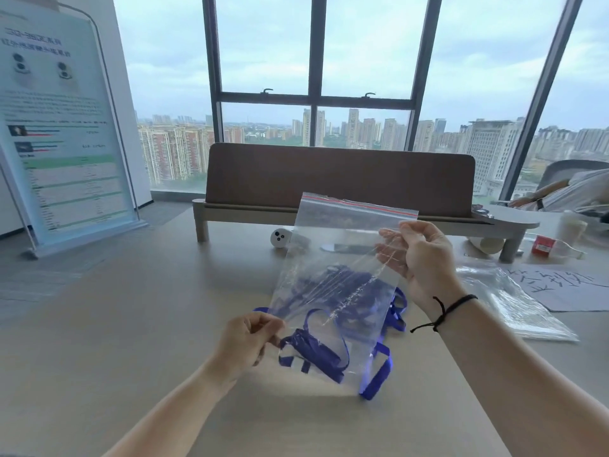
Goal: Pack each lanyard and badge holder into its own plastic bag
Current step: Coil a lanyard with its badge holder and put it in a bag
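Setting: pale tabletop before tall city windows.
Left hand: pinched the plastic bag's lower corner.
Plastic bag: thin, limp, slippery; held aloft; best gripped by edges.
Lanyards: soft blue ribbon heaped beneath, tangle-prone.
Right hand: pinched the upper side.

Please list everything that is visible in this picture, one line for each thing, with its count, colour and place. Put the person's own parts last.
plastic bag: one, clear with a red strip at the top, held up above the table
lanyards: a pile, count unclear, blue, on the table behind the bag
spare bags: a stack, clear, on the table at right
paper sheet: one, white with dark writing, far right
small round device: one, white, under the shelf
desk shelf: one, brown panel on a grey base, across the table
red box: one, far right
poster stand: one, pale, left
hands: left pinches the bag's lower edge; right grips its right side
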